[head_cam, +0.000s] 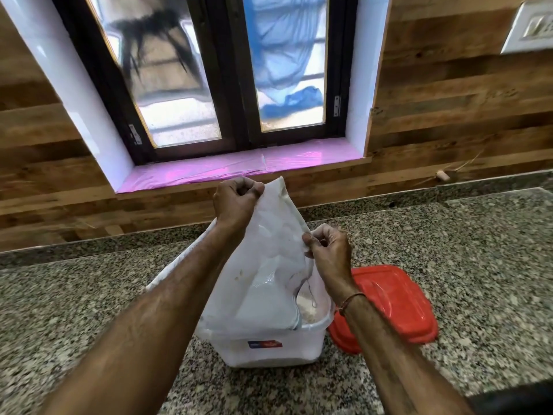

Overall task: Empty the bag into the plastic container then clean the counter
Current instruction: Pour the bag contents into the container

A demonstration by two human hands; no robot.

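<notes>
A white plastic bag (pixel 263 265) hangs upside down over a translucent white plastic container (pixel 269 348) on the granite counter (pixel 89 310). My left hand (pixel 236 199) pinches the bag's raised top corner. My right hand (pixel 329 250) grips the bag's right edge lower down. The bag's open mouth dips inside the container, where pale grainy contents (pixel 311 313) show near the right rim. Most of the container's inside is hidden by the bag.
A red lid (pixel 395 304) lies on the counter just right of the container. Behind runs a wooden wall with a window and a pink-covered sill (pixel 239 169). A white switch plate (pixel 532 28) is at the top right.
</notes>
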